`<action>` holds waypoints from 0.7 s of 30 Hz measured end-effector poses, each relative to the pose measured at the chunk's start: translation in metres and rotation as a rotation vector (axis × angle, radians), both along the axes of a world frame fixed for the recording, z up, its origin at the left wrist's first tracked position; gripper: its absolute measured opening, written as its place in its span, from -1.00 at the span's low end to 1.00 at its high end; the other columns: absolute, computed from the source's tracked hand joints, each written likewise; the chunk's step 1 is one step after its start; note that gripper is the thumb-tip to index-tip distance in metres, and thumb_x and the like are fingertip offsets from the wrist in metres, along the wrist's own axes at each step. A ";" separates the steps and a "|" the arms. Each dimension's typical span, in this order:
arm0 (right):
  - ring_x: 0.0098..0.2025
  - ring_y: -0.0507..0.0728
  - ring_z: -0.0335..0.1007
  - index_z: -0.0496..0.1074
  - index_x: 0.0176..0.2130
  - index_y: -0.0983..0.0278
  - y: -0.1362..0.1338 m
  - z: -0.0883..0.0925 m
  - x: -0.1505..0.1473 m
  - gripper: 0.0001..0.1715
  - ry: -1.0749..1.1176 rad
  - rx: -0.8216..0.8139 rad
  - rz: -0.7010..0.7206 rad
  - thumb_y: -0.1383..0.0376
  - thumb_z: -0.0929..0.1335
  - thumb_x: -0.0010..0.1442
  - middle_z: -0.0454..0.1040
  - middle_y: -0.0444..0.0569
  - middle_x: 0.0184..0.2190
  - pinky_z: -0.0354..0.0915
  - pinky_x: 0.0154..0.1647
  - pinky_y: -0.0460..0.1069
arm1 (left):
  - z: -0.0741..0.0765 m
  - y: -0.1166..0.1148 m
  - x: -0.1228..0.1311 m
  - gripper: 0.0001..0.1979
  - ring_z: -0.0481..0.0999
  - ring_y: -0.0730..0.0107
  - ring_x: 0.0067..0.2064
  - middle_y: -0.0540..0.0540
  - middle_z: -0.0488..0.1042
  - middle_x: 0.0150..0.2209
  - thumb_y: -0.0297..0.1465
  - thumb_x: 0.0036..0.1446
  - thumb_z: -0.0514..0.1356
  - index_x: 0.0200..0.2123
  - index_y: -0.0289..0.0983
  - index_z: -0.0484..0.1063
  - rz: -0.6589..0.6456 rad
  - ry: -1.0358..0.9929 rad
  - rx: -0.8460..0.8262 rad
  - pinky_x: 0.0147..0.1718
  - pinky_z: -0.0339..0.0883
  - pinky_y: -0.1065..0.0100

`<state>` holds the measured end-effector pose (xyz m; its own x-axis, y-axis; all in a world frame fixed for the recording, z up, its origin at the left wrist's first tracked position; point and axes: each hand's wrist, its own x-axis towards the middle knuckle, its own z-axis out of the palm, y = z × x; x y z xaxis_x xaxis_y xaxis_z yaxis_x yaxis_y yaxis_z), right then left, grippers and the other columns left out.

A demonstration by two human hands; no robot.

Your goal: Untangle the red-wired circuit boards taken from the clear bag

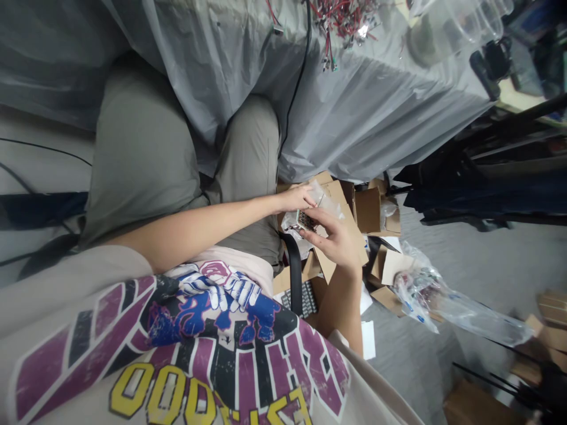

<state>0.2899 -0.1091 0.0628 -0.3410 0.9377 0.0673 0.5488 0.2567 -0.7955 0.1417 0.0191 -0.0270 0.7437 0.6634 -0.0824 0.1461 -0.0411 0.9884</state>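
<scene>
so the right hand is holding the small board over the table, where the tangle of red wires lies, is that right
Not over the table: the head view shows the right hand holding the small board off to the person's right, over the cardboard. The tangle of red wires does lie on the table.

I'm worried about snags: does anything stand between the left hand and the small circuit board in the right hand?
Nothing visible does. The left hand is close beside the circuit board in the right hand's fingers; whether it touches is unclear. Clear plastic shows near both hands, but none visibly covers the board.
</scene>
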 end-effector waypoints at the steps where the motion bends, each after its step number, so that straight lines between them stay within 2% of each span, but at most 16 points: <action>1: 0.20 0.25 0.56 0.58 0.21 0.04 0.000 0.000 -0.001 -0.50 0.005 -0.006 0.004 0.17 0.57 0.31 0.63 -0.02 0.16 0.47 0.29 0.23 | 0.002 -0.001 -0.002 -0.86 0.26 0.01 0.52 -0.23 0.46 0.40 -0.45 0.17 0.42 -0.18 -0.30 0.72 -0.032 -0.034 -0.025 0.54 0.02 -0.12; 4: 0.19 0.25 0.57 0.59 0.20 0.05 0.001 0.001 -0.002 -0.52 0.029 -0.017 0.016 0.17 0.57 0.31 0.65 -0.03 0.13 0.44 0.33 0.23 | 0.008 -0.003 -0.007 -0.84 0.54 0.09 0.33 -0.23 0.60 0.27 -0.42 0.18 0.37 -0.19 -0.31 0.75 -0.122 -0.136 -0.132 0.37 0.34 0.13; 6: 0.19 0.25 0.57 0.59 0.19 0.04 0.001 0.001 -0.002 -0.51 0.041 -0.013 0.011 0.17 0.57 0.30 0.66 -0.05 0.11 0.41 0.36 0.25 | 0.011 -0.005 -0.008 -0.78 0.64 0.11 0.20 -0.25 0.68 0.15 -0.38 0.22 0.34 -0.14 -0.34 0.76 -0.130 -0.170 -0.181 0.26 0.46 0.18; 10: 0.20 0.26 0.55 0.59 0.20 0.00 0.000 -0.002 0.004 -0.50 0.055 -0.023 -0.026 0.16 0.58 0.29 0.63 -0.04 0.14 0.44 0.31 0.27 | 0.013 -0.007 -0.007 -0.79 0.67 0.19 0.10 -0.19 0.75 -0.02 -0.44 0.21 0.33 -0.13 -0.34 0.75 -0.094 -0.165 -0.217 0.19 0.49 0.21; 13: 0.20 0.27 0.54 0.60 0.18 0.00 -0.001 -0.005 0.012 -0.49 0.106 -0.065 -0.058 0.13 0.59 0.27 0.62 -0.03 0.13 0.47 0.27 0.28 | 0.014 -0.009 -0.007 -0.89 0.69 0.30 -0.14 -0.13 0.74 -0.25 -0.53 0.15 0.36 -0.25 -0.35 0.72 -0.147 -0.134 -0.239 -0.03 0.55 0.26; 15: 0.18 0.26 0.55 0.61 0.16 -0.02 -0.003 -0.008 0.017 -0.48 0.163 -0.082 -0.103 0.13 0.61 0.23 0.62 -0.04 0.10 0.48 0.26 0.28 | 0.015 -0.010 -0.008 -0.98 0.63 0.36 -0.29 -0.07 0.68 -0.37 -0.52 0.15 0.39 -0.32 -0.36 0.68 -0.170 -0.114 -0.254 -0.19 0.52 0.31; 17: 0.14 0.25 0.56 0.62 0.14 -0.02 -0.005 -0.010 0.022 -0.48 0.210 -0.083 -0.149 0.14 0.62 0.20 0.63 -0.05 0.07 0.48 0.24 0.27 | 0.015 -0.011 -0.008 -0.95 0.57 0.42 -0.35 -0.02 0.63 -0.41 -0.48 0.18 0.40 -0.34 -0.36 0.65 -0.155 -0.101 -0.266 -0.26 0.48 0.35; 21: 0.11 0.25 0.59 0.64 0.11 -0.03 -0.008 -0.014 0.027 -0.50 0.299 -0.077 -0.191 0.19 0.62 0.19 0.64 -0.06 0.08 0.51 0.20 0.26 | 0.013 -0.010 -0.005 -0.93 0.51 0.47 -0.37 -0.02 0.61 -0.38 -0.46 0.25 0.37 -0.30 -0.36 0.65 -0.081 -0.083 -0.310 -0.26 0.45 0.36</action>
